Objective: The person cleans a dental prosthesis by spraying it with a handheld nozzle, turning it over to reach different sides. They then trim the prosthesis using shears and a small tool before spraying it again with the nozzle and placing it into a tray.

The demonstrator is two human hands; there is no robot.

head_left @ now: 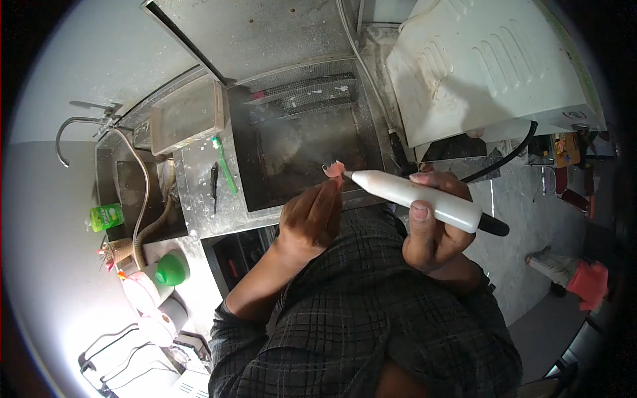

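My left hand [310, 215] pinches a small pink denture piece [334, 170] between its fingertips, over the front of a dark open basin [302, 152]. A thin, shiny wire-like edge shows on its left side. My right hand [438, 222] is wrapped around a thick white pen-shaped steam handpiece [405, 192] with a black rear end. Its tapered tip points left, right at the pink denture piece. Pale haze spreads up and left from there across the basin.
Left of the basin, a green toothbrush [225, 166] and a thin black tool [213, 188] lie on the counter. Beyond are a clear plastic box [188, 118], a sink faucet [79, 121] and a green bowl [171, 269]. A white vented machine [491, 66] stands at right; another person [577, 278] is farther off.
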